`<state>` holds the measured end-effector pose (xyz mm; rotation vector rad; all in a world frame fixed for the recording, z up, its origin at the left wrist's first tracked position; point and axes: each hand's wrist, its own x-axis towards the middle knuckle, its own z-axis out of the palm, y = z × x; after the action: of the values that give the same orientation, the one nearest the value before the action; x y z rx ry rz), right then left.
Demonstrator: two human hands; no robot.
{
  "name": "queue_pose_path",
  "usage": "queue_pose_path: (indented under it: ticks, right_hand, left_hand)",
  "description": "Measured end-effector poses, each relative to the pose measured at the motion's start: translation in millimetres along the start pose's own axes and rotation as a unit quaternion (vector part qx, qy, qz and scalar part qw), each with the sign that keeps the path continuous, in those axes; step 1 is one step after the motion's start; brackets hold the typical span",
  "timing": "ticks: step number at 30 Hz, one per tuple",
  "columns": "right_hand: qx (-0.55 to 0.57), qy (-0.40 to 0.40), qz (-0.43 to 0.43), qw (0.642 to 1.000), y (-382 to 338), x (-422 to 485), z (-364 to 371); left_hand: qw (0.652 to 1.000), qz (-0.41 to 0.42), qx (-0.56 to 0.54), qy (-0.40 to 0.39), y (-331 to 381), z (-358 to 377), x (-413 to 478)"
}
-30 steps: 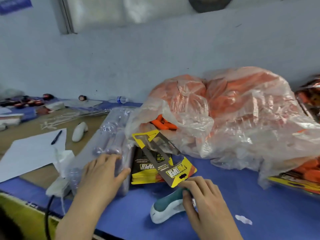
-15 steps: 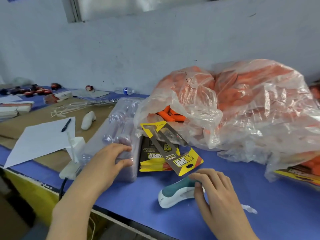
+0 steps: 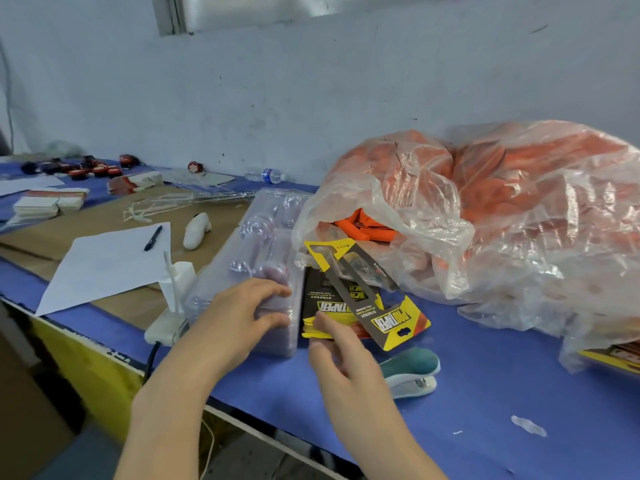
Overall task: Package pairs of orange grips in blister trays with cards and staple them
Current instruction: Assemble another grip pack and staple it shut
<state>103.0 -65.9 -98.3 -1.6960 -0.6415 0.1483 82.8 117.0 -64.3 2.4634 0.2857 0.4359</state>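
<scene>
Left hand grips blister trays, bag against cards

The stack of blister trays lies on the counter ahead of me, running away toward the wall. My left hand grips its near end. Just right of it sits the stack of cards, with a loose card lying slantwise on top. My right hand is at the cards' near edge; whether it touches them I cannot tell. The stapler lies right of that hand. Behind the cards and to the right slumps the bag, with grips in its mouth. Left of the trays lies a sheet of paper with a pen on it.
</scene>
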Motion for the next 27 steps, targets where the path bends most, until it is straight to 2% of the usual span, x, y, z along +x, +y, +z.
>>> queue_pose_path:
  ticks: [4, 7, 14, 21, 24, 27]
  right_hand:
    - [0.024, -0.011, 0.069, 0.997, 2.6, 16.1, 28.9]
    - [0.000, 0.024, 0.074, 0.997, 4.7, 18.6, 32.8]
    - [-0.013, 0.026, 0.060, 0.998, 4.4, 18.2, 33.8]
    - [0.167, 0.052, 0.081, 0.981, -12.4, 28.9, 29.2]
    - [0.169, 0.033, 0.062, 0.983, -18.5, 32.5, 27.6]
    - [0.131, -0.002, 0.055, 0.990, -17.1, 33.2, 29.0]
  left_hand:
    - [1.000, 0.021, -0.015, 0.012, -2.5, -0.5, -0.2]
    - [0.999, 0.036, -0.006, 0.024, -2.9, -0.1, 0.1]
    - [0.995, 0.054, -0.005, 0.084, -1.2, 0.5, -4.2]
    - [0.985, 0.110, 0.055, 0.120, -2.0, -5.2, -7.3]
    - [0.980, 0.097, 0.100, 0.140, -1.2, -4.8, -3.8]
    - [0.971, 0.033, 0.126, 0.200, -3.5, -4.7, 4.0]
